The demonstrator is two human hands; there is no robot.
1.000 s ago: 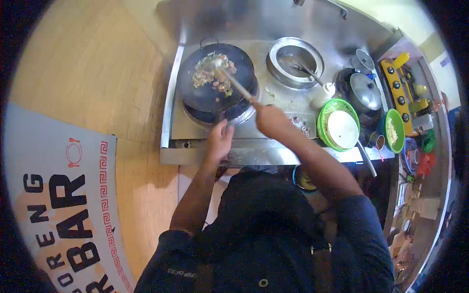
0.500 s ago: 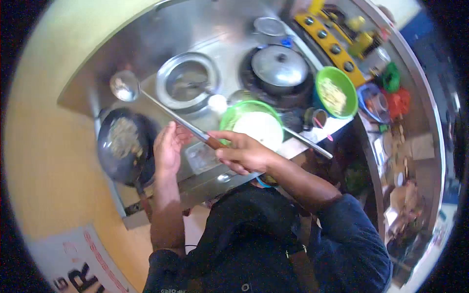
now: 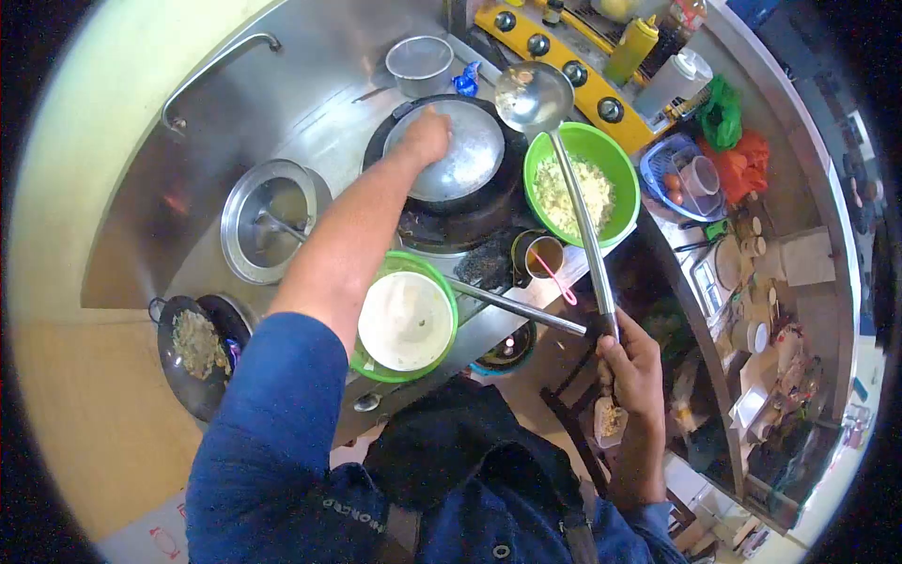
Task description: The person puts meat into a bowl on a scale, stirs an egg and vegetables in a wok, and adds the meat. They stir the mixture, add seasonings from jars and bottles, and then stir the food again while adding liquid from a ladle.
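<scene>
Our left hand (image 3: 426, 139) grasps the lid (image 3: 467, 169) at its top; right of the lid, our right hand (image 3: 631, 367) grips the ladle (image 3: 581, 211) beside the green bowl (image 3: 629, 179).

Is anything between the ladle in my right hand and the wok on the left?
Yes: from the ladle toward the wok come the pot lid, your left hand on it, and your left forearm, cutting across.

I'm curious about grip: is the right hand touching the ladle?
Touching. In the head view, the right hand grips the ladle, fingers wrapped around its handle.
</scene>
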